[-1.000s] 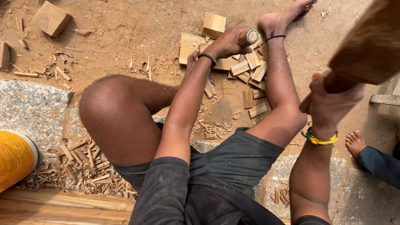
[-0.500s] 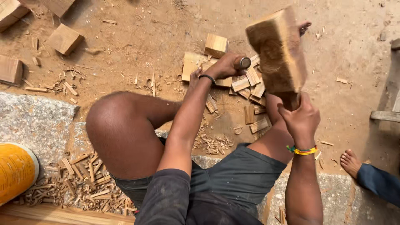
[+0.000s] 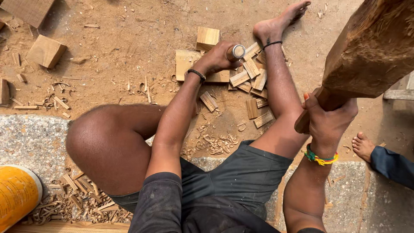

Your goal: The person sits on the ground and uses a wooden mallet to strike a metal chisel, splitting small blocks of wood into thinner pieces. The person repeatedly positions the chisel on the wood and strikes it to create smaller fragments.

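Head view, looking down over the worker's own legs. Mallet [image 3: 371, 47], a heavy rough-hewn wooden block on a short handle, now stands high at the right edge and close to the lens, filling the upper right corner. Half a second ago the same mallet was low, its head over the cluster of blocks near the chisel; a second ago it was up at the right as it is now. So one stroke has come and gone, and the arm is back at the top of the swing: repeated striking, by the look of it.

Right hand [image 3: 328, 115], wrist with a green and yellow band, is wrapped tight around the mallet handle, fingers fully closed, no gap showing.

Left hand [image 3: 215, 58], wrist with a dark band, has not shifted across the three pictures. It is closed in a fist around a chisel [image 3: 236, 51]; only the round metal-ringed butt shows above the knuckles, and the blade is hidden under the hand. The fist rests down on a flat pale wooden block [image 3: 186, 62] lying on the dirt.

Around it: a small cube of wood [image 3: 207, 37] just behind the block, a heap of split offcuts [image 3: 252, 80] between the hand and the worker's right foot [image 3: 280, 21], curled shavings [image 3: 213, 144] nearer the stone kerb [image 3: 30, 138]. Orange container [image 3: 17, 196] at lower left. Another person's foot [image 3: 363, 146] shows at the right, well apart.
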